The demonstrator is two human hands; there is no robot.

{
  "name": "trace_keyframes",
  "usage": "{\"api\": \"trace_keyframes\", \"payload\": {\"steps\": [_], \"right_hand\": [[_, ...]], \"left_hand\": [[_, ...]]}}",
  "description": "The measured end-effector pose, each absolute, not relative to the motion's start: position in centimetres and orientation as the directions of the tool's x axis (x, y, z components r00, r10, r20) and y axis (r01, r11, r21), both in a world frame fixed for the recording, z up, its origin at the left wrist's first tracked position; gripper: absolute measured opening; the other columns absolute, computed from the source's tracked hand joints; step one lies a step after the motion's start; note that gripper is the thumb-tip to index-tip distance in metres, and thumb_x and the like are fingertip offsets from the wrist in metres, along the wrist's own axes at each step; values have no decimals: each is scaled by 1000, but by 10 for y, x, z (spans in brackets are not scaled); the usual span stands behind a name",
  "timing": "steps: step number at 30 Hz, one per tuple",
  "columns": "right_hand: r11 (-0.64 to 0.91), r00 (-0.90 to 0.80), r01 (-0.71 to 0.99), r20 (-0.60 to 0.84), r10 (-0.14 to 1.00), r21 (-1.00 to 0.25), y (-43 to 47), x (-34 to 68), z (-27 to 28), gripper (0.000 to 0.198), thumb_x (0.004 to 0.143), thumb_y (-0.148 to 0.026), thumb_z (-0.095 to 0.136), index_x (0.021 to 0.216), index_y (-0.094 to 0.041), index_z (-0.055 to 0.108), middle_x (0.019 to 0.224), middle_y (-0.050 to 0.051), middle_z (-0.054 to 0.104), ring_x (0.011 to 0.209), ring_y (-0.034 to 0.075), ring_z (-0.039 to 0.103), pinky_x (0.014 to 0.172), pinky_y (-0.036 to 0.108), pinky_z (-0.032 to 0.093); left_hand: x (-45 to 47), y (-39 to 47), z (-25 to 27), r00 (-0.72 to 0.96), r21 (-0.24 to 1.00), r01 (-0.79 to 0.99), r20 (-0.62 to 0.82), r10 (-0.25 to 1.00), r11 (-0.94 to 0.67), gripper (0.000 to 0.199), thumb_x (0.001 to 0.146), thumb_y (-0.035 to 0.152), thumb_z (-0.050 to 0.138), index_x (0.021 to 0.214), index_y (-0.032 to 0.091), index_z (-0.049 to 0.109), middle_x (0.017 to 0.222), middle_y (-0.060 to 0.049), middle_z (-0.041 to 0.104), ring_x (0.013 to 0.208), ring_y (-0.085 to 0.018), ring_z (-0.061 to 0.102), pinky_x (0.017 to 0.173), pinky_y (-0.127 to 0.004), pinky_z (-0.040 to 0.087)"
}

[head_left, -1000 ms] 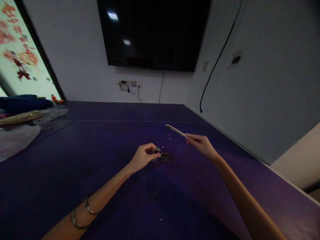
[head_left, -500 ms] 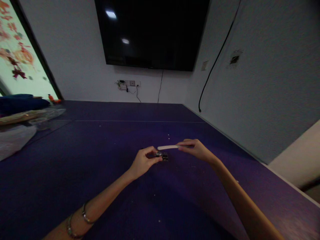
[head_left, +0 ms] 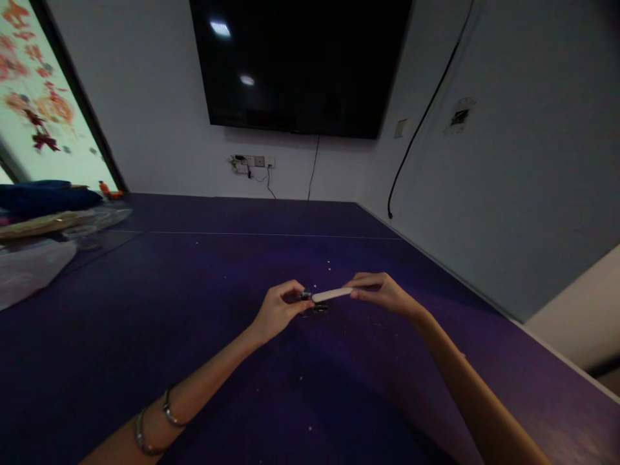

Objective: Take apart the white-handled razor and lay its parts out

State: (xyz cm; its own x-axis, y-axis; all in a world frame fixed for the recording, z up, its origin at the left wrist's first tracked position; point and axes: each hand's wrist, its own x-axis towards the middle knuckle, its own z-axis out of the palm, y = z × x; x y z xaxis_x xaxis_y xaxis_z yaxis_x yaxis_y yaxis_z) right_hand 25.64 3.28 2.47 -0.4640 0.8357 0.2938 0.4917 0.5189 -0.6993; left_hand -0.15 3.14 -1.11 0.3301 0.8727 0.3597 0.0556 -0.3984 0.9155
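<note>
well left of the left hand (head_left: 275,312) lies a translucent plastic bag (head_left: 36,270), contents unclear. that hand's fingers are clamped on a small dark piece (head_left: 305,295); just right of them sits a small dark block (head_left: 320,309). the right hand (head_left: 385,294) has its fingers pinched on a pale stick (head_left: 333,294), tip near the left fingers. beneath spreads a purple surface (head_left: 194,290); beyond hangs a black screen (head_left: 310,64).

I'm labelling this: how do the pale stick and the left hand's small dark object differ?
The pale stick is long, the small dark object short. The stick looks whitish, the object mostly dark. The right hand holds the stick, the left hand the object. Both are handheld.
</note>
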Motion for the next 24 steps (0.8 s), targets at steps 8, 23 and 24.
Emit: {"api": "trace_keyframes", "payload": {"steps": [8,23,24], "right_hand": [[544,-429,479,357,830,-688,33,254,24,29,78,-42,61,95,-20,71,83,5,65,76,16,57,65,27,41],[540,-419,489,359,834,-685,33,253,24,30,79,-42,60,96,-20,71,82,5,65,76,16,57,66,28,41],[531,-397,495,365,842,-688,32,253,25,30,78,-42,60,96,-20,71,82,5,65,75,16,57,65,28,41]], "left_hand": [[-1,34,-11,290,910,38,385,876,-412,15,66,22,70,66,15,57,61,3,56,59,-10,53,58,-22,41],[0,30,-13,336,908,100,353,873,-406,16,69,26,69,67,16,56,64,3,56,61,-10,52,59,-22,40],[0,30,-12,335,911,97,350,875,-402,16,68,25,69,67,16,56,65,3,57,62,-10,52,60,-22,41]]}}
